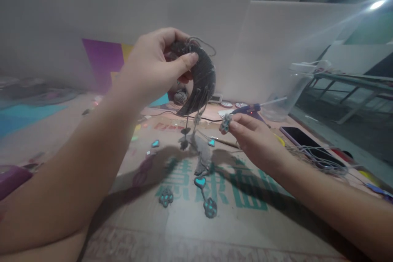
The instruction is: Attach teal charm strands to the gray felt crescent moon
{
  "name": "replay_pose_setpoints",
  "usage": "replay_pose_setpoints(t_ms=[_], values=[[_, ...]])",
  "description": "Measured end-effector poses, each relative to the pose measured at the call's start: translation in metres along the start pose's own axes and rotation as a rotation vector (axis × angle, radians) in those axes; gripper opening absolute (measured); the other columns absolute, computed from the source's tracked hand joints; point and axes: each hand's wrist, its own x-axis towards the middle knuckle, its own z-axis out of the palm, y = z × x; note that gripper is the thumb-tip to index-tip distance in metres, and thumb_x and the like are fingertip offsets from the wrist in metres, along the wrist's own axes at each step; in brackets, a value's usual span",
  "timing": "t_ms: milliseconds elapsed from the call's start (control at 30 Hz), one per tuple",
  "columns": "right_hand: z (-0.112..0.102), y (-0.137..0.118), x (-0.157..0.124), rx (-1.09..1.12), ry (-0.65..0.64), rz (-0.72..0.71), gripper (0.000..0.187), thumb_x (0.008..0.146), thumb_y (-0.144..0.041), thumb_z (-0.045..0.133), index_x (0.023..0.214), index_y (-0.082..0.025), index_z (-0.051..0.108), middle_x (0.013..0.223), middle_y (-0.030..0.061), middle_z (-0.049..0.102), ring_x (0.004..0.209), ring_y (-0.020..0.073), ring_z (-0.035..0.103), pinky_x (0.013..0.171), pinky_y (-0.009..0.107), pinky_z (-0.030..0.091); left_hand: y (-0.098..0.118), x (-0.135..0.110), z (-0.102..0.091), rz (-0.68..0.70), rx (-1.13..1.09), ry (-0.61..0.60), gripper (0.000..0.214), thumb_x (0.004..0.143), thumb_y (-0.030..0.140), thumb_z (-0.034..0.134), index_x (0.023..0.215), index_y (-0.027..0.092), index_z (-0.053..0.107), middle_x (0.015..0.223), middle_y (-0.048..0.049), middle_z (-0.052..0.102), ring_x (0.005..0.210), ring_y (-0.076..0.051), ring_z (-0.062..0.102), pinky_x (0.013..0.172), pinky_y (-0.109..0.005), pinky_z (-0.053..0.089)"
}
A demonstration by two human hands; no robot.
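Note:
Up in the middle of the head view, my left hand grips a crescent wrapped in dark grey yarn, thumb across its front. Thin cords with small dark pieces dangle from it. Between the fingertips of my right hand is a small grey charm with turquoise spots. Below, on printed cardboard, lie a turquoise heart charm joined to a paw-shaped charm, and a second paw-shaped charm. Two smaller heart pieces appear farther back, one on each side of the cords.
A blue glue gun stands behind my right hand, near a clear plastic bin. To the right lie a phone and tangled grey cord. A ball of grey yarn sits at the back, before a pale partition.

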Motion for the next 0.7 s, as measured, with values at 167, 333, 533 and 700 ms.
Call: replay_pose_setpoints(t_ms=[167, 333, 533, 700], values=[[0.009, 0.012, -0.007, -0.145, -0.16, -0.084, 0.018, 0.087, -0.039, 0.066, 0.081, -0.022, 0.062, 0.103, 0.0071, 0.071, 0.105, 0.0227, 0.064, 0.096, 0.041, 0.049, 0.001, -0.001, -0.005, 0.063, -0.009, 0.033, 0.016, 0.086, 0.021, 0.065, 0.1, 0.019, 0.071, 0.072, 0.0023, 0.067, 0.063, -0.01, 0.068, 0.062, -0.022, 0.054], [0.02, 0.025, -0.011, -0.243, -0.19, -0.056, 0.016, 0.087, -0.036, 0.064, 0.079, -0.022, 0.062, 0.093, 0.0057, 0.07, 0.094, 0.0216, 0.064, 0.087, 0.039, 0.049, 0.006, -0.005, -0.009, 0.031, 0.011, 0.003, 0.018, 0.086, 0.037, 0.064, 0.103, 0.032, 0.068, 0.085, 0.0001, 0.072, 0.073, -0.019, 0.069, 0.063, -0.034, 0.06], [0.031, 0.035, -0.016, -0.203, -0.245, 0.044, 0.017, 0.085, -0.038, 0.064, 0.079, -0.022, 0.061, 0.084, 0.0035, 0.068, 0.08, 0.018, 0.062, 0.075, 0.034, 0.05, 0.007, -0.005, -0.01, 0.08, -0.01, -0.012, 0.013, 0.085, 0.039, 0.065, 0.097, 0.035, 0.068, 0.093, 0.0008, 0.072, 0.076, -0.02, 0.071, 0.061, -0.033, 0.06], [0.036, 0.034, -0.012, -0.127, -0.188, 0.093, 0.018, 0.082, -0.039, 0.065, 0.079, -0.022, 0.059, 0.081, 0.002, 0.064, 0.074, 0.0154, 0.06, 0.071, 0.031, 0.051, 0.004, -0.004, -0.01, 0.136, -0.04, 0.009, 0.016, 0.087, 0.031, 0.064, 0.101, 0.027, 0.069, 0.089, 0.0011, 0.071, 0.071, -0.016, 0.07, 0.066, -0.03, 0.06]])
